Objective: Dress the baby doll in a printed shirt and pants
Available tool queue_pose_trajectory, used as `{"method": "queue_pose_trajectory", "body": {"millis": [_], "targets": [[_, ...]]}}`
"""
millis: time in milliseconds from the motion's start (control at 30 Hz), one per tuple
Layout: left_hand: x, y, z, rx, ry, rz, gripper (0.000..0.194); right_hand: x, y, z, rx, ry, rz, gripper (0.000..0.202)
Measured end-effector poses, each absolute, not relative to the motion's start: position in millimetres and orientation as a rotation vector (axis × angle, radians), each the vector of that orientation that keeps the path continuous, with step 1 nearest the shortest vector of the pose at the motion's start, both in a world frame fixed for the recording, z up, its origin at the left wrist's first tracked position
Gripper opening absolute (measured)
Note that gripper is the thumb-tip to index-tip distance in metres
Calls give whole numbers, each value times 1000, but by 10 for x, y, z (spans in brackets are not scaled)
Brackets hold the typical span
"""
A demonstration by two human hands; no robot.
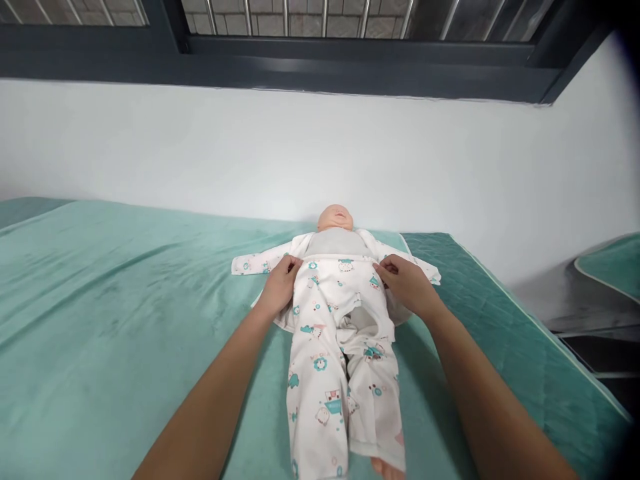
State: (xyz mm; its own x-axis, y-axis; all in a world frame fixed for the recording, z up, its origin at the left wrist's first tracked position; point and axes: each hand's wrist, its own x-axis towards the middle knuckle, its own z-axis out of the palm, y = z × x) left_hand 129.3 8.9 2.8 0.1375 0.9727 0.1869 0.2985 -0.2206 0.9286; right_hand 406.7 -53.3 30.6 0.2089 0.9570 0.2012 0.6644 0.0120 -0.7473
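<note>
A baby doll (336, 217) lies on its back, head toward the wall, its chest covered in plain grey-white. White printed baby pants (320, 333) lie over its belly and legs, with an opening at the crotch. My left hand (283, 283) pinches the waistband at its left corner. At the right corner, my right hand (404, 280) has the same waistband between thumb and fingers. A matching printed top (265, 260) spreads beneath the doll, sleeves out to both sides. One bare doll foot (387, 469) shows below the right pant leg; the other foot is hidden.
Light green bedding (125, 320) lies under the doll, with a darker green quilted mat (500, 347) on the right. A white wall (225, 147) rises behind, below a dark window frame (300, 70) with metal bars. Another green cushioned edge (613, 263) is at far right.
</note>
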Motion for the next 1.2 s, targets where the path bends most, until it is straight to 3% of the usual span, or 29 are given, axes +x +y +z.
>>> {"method": "queue_pose_trajectory", "body": {"millis": [167,367,567,933,1200], "targets": [[1272,47,155,1778,1258,955,31,4165,-535,251,-1645,-1654,753,46],[1227,-56,300,1498,1103,795,20,4195,-697,161,-1389,-1429,1230,40],[1230,-81,273,1125,903,861,21,4224,-740,210,-1263,-1343,1402,39],[1265,-39,224,1012,995,899,21,4132,-606,40,-1461,-1177,1176,24],[1246,21,111,1314,1337,1080,23,4047,-566,74,-1744,-1154,902,12]]}}
